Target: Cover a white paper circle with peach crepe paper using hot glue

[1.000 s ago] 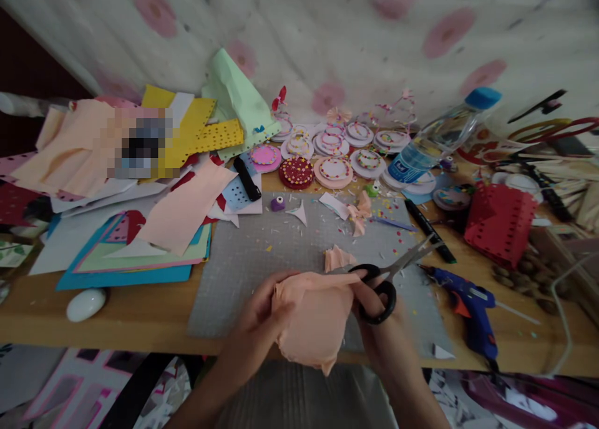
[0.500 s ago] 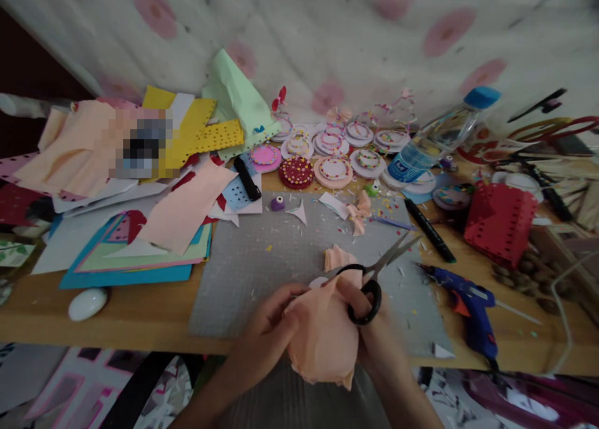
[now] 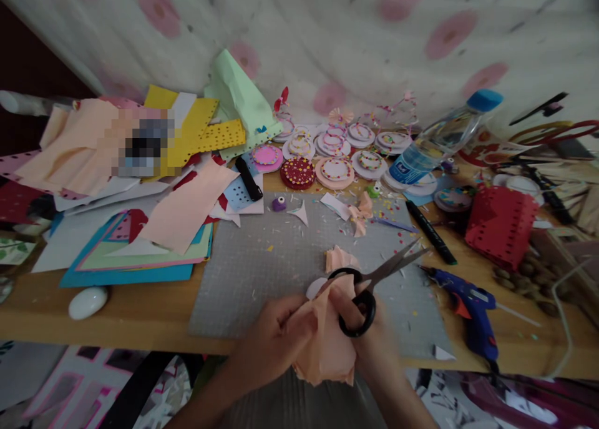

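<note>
Far left, near the table edge, sits a white egg-shaped thing (image 3: pixel 87 302), w/ a stack of coloured paper sheets (image 3: pixel 135 257) just beyond it. Centre: a grey cutting mat (image 3: pixel 262 260), littered w/ tiny offcuts & a small peach scrap (image 3: pixel 339 258). At the mat's near edge the left hand (image 3: pixel 274 343) pinches a bunched wad of peach crepe paper (image 3: pixel 327 348), fingers clenched on its left side. The paper hangs partly over the table edge, between both hands. The right hand (image 3: pixel 373 349) is closed thru the black loops of the scissors (image 3: pixel 380 274) & also touches the paper's right side. The blades point far-right over the mat, away from the paper, approx. shut, tho blur makes that hard to call. Right of that lie a black marker (image 3: pixel 430 232), a blue glue gun (image 3: pixel 468 304) near the table edge & red perforated paper (image 3: pixel 500 223). Risks, as I judge: crepe is thin & crumpled, so a tight pinch may tear or crease it. W/ one hand managing both scissors & paper, the scissors could twist or slip, or the tips could snag the scrap. The left fingertips sit close to the handles, so a nick is poss. if the blades come round w/o a regrip.
</note>
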`<state>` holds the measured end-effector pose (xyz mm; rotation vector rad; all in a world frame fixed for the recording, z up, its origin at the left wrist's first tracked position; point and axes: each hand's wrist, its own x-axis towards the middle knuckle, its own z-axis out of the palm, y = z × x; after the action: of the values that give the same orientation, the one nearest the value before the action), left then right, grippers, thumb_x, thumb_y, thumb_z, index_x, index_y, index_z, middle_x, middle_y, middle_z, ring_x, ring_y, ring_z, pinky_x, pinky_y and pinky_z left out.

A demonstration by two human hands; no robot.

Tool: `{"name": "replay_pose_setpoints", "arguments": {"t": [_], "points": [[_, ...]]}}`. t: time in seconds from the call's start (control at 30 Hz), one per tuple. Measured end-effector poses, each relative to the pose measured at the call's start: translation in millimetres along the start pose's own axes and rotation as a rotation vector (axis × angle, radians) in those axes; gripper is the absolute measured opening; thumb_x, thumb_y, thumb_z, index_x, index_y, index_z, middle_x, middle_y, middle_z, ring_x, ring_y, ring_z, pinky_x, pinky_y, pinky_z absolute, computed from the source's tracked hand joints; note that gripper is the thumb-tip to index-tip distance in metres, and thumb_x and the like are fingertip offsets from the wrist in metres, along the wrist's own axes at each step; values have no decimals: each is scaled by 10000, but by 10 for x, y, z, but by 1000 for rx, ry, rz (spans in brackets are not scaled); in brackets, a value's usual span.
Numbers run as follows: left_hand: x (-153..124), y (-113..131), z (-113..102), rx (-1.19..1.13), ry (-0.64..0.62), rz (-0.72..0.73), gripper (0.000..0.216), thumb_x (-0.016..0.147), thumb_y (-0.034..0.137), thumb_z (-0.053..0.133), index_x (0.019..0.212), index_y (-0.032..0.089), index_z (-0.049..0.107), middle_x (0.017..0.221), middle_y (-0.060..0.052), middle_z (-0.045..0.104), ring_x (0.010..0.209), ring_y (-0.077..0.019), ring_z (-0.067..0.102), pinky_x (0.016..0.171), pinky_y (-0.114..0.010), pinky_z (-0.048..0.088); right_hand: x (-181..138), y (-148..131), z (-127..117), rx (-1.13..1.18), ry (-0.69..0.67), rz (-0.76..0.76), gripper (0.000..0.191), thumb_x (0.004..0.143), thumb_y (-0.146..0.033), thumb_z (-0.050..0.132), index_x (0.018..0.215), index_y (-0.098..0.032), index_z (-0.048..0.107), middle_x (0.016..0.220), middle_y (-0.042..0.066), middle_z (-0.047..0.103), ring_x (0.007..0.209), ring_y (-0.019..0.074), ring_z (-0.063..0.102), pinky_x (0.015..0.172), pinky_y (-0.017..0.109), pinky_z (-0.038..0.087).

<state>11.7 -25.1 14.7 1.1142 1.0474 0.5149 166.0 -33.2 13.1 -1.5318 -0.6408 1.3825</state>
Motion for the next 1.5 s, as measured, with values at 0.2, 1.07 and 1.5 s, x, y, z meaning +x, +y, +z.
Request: {"name": "replay_pose_setpoints", "arguments": {"t": [0.2, 1.07, 1.5], "points": [[-15, 50, 38, -11, 61, 4, 434, 851, 537, 541, 620, 190, 419, 616, 34, 362, 583, -107, 344, 495, -216, 249, 14, 63, -42, 2, -157, -73, 302, 748, -458, 715, 692, -191, 587, 602, -9, 548, 548, 126, 474, 492, 231, 392], [49, 63, -33, -604, 522, 45, 489, 793, 310, 727, 1234, 227, 533, 1286, -90, 642, 1170, -261, 615, 896, -328, 537, -95, 25, -511, -1043, -191, -592, 231, 806, -273, 559, 1005, -218, 456, 833, 41, 630, 677, 197, 628, 565, 286, 463], [-109, 124, 9, -642, 351, 144, 500, 824, 289, 696, 1291, 227, 526, 1236, -90, 683, 1145, -295, 646, 962, -402, 541, -46, -110, -698, -1450, -113, -946, 144, 783, -281, 524, 914, -227, 551, 727, 6, 672, 613, 179, 647, 544, 286, 388]]}}
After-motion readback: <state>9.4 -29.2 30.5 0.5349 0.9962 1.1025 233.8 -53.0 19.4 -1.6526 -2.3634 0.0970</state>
